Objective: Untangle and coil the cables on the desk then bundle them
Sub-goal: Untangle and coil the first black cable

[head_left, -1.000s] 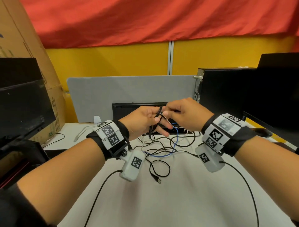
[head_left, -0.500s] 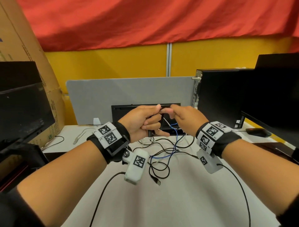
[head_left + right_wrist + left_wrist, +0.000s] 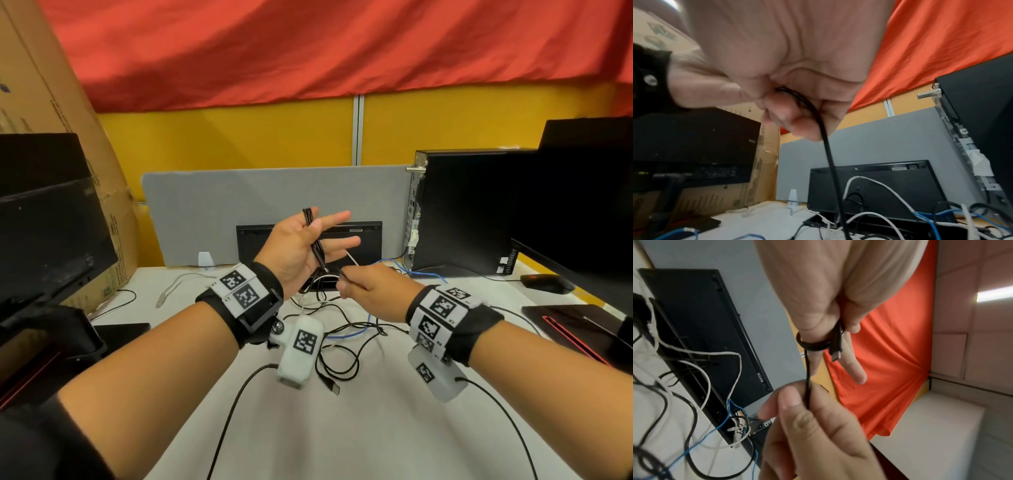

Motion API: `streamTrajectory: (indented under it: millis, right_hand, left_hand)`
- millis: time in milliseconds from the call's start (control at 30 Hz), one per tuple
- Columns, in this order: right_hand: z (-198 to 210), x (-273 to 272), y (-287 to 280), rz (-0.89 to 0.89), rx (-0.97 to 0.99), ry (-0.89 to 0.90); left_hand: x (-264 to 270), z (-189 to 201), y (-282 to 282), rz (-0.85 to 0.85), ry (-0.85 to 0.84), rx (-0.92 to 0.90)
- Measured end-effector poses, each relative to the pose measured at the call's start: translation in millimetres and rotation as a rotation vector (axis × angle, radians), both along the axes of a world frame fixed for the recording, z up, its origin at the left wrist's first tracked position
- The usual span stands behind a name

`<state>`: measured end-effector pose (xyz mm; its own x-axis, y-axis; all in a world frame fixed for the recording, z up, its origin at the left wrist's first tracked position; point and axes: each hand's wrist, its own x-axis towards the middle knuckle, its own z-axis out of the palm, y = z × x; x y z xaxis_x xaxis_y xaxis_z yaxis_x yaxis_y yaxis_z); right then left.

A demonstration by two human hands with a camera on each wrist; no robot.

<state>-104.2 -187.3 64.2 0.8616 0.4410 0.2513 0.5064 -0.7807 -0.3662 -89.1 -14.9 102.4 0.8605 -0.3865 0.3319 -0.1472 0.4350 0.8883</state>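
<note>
A thin black cable [image 3: 313, 233] is looped in several turns over my left hand [image 3: 315, 240], which is raised above the desk with its fingers spread. In the left wrist view the cable [image 3: 813, 345] circles the thumb, and its plug [image 3: 835, 356] sticks out between thumb and finger. My right hand [image 3: 346, 282] sits just below and pinches the same cable [image 3: 797, 100] between thumb and fingers. Under both hands a tangle of black, white and blue cables [image 3: 342, 329] lies on the white desk [image 3: 359, 428], with a USB plug [image 3: 334, 387] at its near end.
A black keyboard [image 3: 363, 236] leans against the grey divider [image 3: 239, 212] behind the hands. A computer tower [image 3: 472, 212], a monitor [image 3: 589, 205] and a mouse [image 3: 544, 282] stand on the right. Another monitor [image 3: 51, 233] and a cardboard box [image 3: 51, 85] are on the left.
My left hand has risen and spread its fingers, with the cable loops still on it. My right hand has dropped below it, drawing the black cable down.
</note>
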Motion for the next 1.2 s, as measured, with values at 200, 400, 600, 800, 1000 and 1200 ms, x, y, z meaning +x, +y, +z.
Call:
streamTrajectory:
  millis: [200,400,600,800,1000,1200]
  right_hand:
    - [14.4,-5.2,6.0,0.063,0.024,-0.078]
    - [40.5,-3.6,2.1,0.04,0.022,-0.197]
    - [53.1,-0.5,-7.4,0.049,0.01,-0.338]
    - [42.5,13.6,-14.6,-0.009,0.035,-0.331]
    - [26.2,24.2,-17.5,-0.044,0.118,-0.291]
    - [-4.7,35.4,-28.6,-0.169,0.039,-0.19]
  left_hand:
    - [5.7,0.9,10.5,0.15,-0.115,0.219]
    - [0.7,1.6,8.5,0.199,-0.256,0.655]
    - [-10.5,7.9,10.8,0.114,-0.363,0.925]
    - [-8.7,10.1,11.0,0.101,-0.206,0.888]
    - [-4.9,6.4,14.2,0.054,-0.069,0.712]
    - [2.5,6.5,21.4,0.105,0.067,0.387]
